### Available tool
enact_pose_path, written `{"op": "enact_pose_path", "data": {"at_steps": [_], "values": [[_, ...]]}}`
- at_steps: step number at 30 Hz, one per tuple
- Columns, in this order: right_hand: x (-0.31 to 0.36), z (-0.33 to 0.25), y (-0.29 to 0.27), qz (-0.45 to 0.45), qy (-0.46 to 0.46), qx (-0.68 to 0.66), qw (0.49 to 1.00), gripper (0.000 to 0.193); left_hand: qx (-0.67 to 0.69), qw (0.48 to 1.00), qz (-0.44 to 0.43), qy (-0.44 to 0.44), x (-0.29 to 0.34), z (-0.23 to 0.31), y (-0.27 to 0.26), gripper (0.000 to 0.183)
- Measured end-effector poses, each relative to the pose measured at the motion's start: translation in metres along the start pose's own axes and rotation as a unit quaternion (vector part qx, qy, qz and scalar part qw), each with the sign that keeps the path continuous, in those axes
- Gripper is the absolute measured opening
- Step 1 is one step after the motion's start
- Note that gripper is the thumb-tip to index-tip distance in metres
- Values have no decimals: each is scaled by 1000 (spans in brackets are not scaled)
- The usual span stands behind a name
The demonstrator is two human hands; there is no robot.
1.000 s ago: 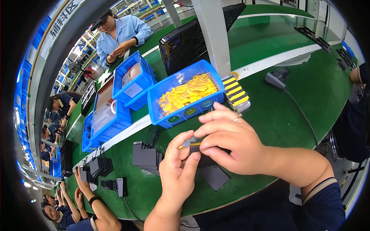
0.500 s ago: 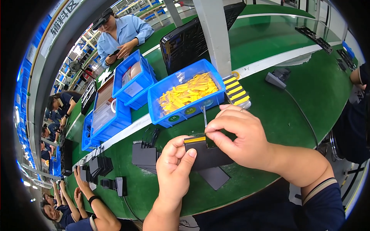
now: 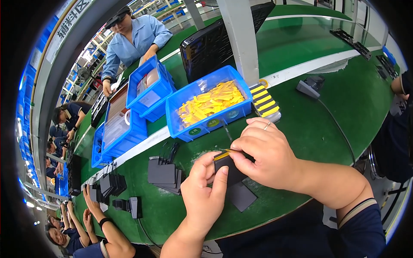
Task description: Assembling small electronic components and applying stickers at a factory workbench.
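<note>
My left hand (image 3: 204, 191) grips a flat black rectangular pack (image 3: 234, 173) by its left side, thumb across the front. Along the pack's top edge runs a narrow yellow strip (image 3: 220, 156). My right hand (image 3: 264, 152) is closed, its thumb and forefinger pinching the strip's right end at the pack's edge. From behind those fingertips rises a slim grey tool (image 3: 227, 132); its lower end is hidden, and I cannot make out its kind. Below the held pack, another flat black piece (image 3: 243, 197) lies on the green table, partly covered.
Ahead stands a blue bin (image 3: 180, 132) of yellow strips, beside a block of yellow-and-black strips (image 3: 264, 101). Stacked black packs with thin wires (image 3: 161, 174) lie left. A corded black device (image 3: 310, 86) sits right. A grey post (image 3: 241, 43) rises behind; co-workers sit around the table.
My left hand and the pack have shifted slightly right, and the pack has turned. My right fingers have come down onto the yellow strip. Across the table, a co-worker's hands have moved apart.
</note>
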State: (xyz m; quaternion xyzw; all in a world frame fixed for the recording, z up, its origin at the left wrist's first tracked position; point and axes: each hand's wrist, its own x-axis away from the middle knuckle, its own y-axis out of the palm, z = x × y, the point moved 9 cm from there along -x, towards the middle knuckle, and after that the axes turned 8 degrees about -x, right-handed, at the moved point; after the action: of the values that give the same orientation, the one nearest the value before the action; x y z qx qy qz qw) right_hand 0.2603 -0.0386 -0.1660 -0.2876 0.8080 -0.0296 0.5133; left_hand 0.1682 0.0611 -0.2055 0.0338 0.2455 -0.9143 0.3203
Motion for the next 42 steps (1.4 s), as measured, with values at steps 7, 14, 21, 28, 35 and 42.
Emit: {"op": "enact_pose_path", "data": {"at_steps": [7, 14, 21, 28, 35, 42], "values": [[3, 3, 7, -67, 35, -82, 994, 10, 28, 991, 126, -21, -24, -24, -62, 18], [9, 27, 23, -118, 193, -156, 962, 13, -297, 928, 225, -14, -30, -35, -138, 25], [17, 36, 37, -208, 266, -238, 911, 16, -129, 976, -88, 150, -15, 18, -11, 30], [10, 28, 20, -118, 191, -193, 955, 12, 198, 968, -129, -88, -17, -23, 3, 20], [6, 33, 6, -27, 190, -156, 969, 4, -356, 933, -32, 35, -31, -39, -8, 25], [4, 29, 2, -18, 144, -133, 980, 6, -447, 861, -168, 177, 5, 18, 42, 69]]}}
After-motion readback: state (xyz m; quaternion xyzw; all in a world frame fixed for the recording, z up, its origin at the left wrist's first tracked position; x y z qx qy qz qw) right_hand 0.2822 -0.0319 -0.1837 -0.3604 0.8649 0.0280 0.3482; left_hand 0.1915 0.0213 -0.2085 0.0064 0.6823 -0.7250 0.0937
